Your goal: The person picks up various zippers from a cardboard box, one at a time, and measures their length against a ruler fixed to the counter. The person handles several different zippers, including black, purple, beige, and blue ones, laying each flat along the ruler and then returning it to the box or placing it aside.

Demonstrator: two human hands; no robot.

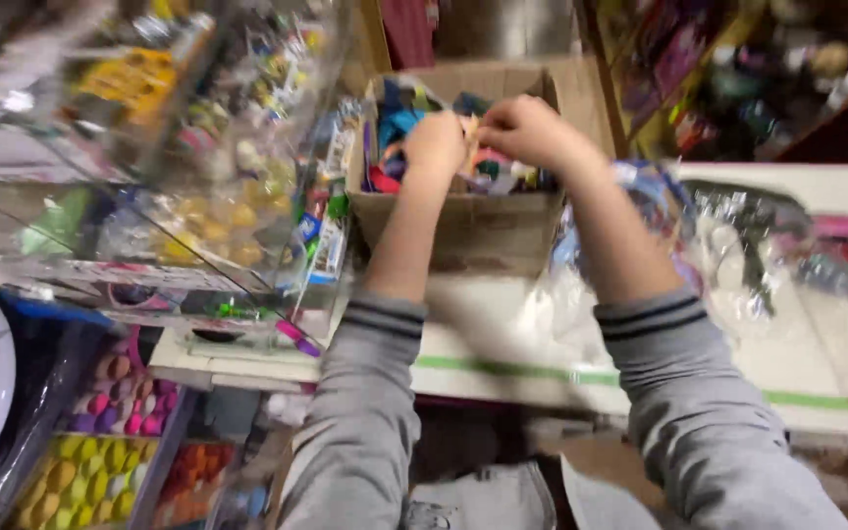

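Both my hands reach into an open cardboard box standing on a white counter. The box holds a jumble of small colourful items in blue, red, green and pink. My left hand is curled over the items near the box's middle. My right hand sits close beside it, fingers pinched on a small pale piece between the two hands; the blur hides what it is. Grey sleeves with dark stripes are pushed up both forearms.
Clear plastic display cases of small toys stand at the left. Clear plastic bags of goods lie on the white counter at the right. Trays of coloured balls sit low at the left. Shelves of packaged goods fill the back right.
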